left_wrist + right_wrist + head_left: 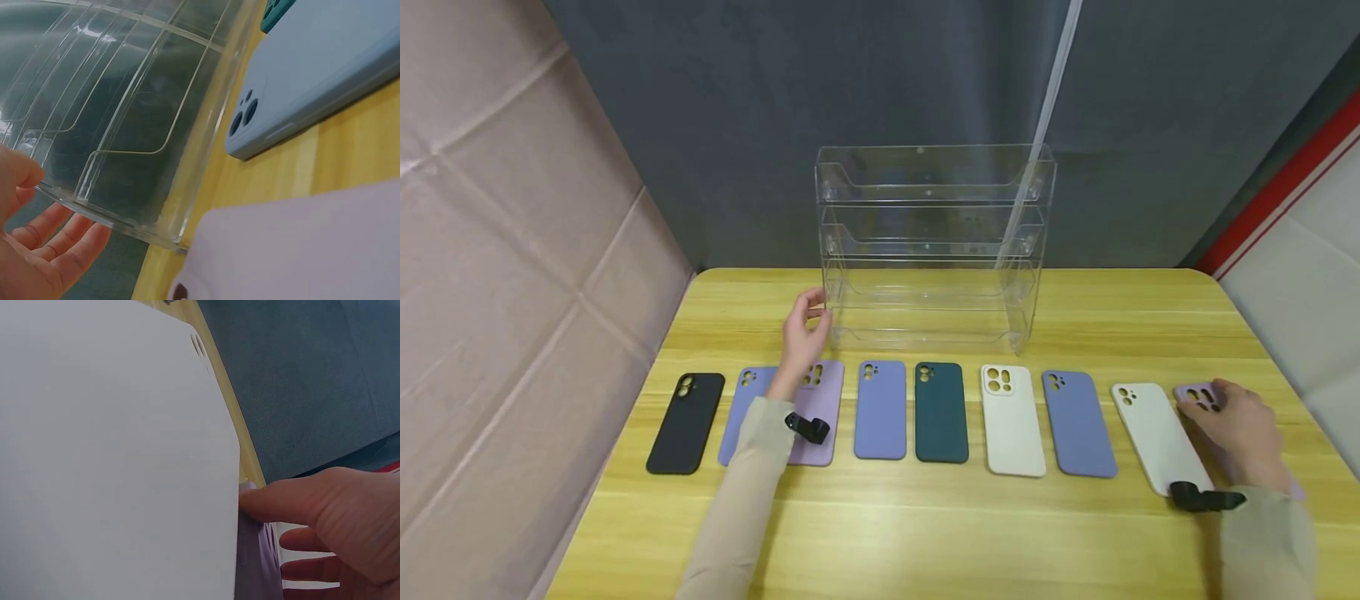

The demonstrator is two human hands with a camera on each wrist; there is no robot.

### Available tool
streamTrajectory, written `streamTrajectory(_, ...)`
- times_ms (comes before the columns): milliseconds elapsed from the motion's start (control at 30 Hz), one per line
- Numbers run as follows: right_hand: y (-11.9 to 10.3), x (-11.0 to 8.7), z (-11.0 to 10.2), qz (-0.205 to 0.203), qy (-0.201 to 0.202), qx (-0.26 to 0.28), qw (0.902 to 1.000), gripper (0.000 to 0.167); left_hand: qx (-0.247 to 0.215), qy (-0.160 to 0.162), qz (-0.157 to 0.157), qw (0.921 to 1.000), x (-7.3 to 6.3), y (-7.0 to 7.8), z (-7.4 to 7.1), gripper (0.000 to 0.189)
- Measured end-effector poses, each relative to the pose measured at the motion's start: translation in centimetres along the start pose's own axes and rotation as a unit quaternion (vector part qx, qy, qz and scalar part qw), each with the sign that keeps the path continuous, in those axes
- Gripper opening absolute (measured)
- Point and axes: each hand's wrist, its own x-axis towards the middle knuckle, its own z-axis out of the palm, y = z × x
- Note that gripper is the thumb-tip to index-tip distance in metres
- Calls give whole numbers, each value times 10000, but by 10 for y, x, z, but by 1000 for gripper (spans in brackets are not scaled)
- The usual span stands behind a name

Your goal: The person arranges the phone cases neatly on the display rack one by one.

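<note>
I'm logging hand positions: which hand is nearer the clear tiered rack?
Left. The left hand is right at the left side of the clear tiered rack; the right hand is well off to its right and nearer the camera, holding the rightmost lilac phone case.

Nine phone cases lie in a row across the table, before the rack. Left hand at the rack's left side; right hand on the rightmost case.
</note>
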Motion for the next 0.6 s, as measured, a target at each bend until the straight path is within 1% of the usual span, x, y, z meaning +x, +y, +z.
streamTrajectory(100,1,2,-3,9,-169,-65,9998,78,-55,37,35,10000,4,3,-1,32)
streamTrajectory(267,5,5,-4,-203,-276,-98,9994,78,115,78,-97,9999,12,9,-2,33)
streamTrajectory(333,7,6,-4,-282,-302,-96,9991,79,197,100,-95,9997,15,10,-2,33)
streamTrajectory(400,8,8,-5,-352,-327,-104,9988,80,170,128,-44,9998,20,4,-2,33)
streamTrajectory(567,9,12,-6,-339,-443,-148,9983,84,123,199,79,9997,33,-15,-2,34)
streamTrajectory(600,9,13,-7,-334,-462,-164,9982,84,124,207,92,9997,35,-16,-2,34)
